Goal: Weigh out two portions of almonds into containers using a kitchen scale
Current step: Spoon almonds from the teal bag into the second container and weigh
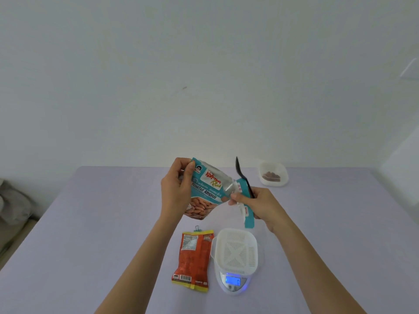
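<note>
The kitchen scale (233, 282) sits near the front of the pale lilac tabletop (90, 223), its small blue display lit at the near edge. On its platform rests a white plastic container (235, 250), squarish with rounded corners and a slotted, ribbed floor; no almonds show inside it. Just left of the scale, touching or nearly so, an orange foil packet (193, 259) lies flat, label side up, a small clip at its far end. Well beyond the scale, toward the tabletop's far right, a second white container (273, 174) holds a few brown almonds.

Above and behind the scale both hands hold the teal almond bag (204, 191) in the air. The left hand (175, 191) has its grip closed around the bag's upper left corner. The right hand (260, 206) pinches the glossy torn top strip at the bag's right side while also clasping a black plastic spoon (243, 175), bowl pointing up.

Left of the scale the tabletop is bare out to its edge; right of it there is open surface too. A plain pale wall rises behind.
</note>
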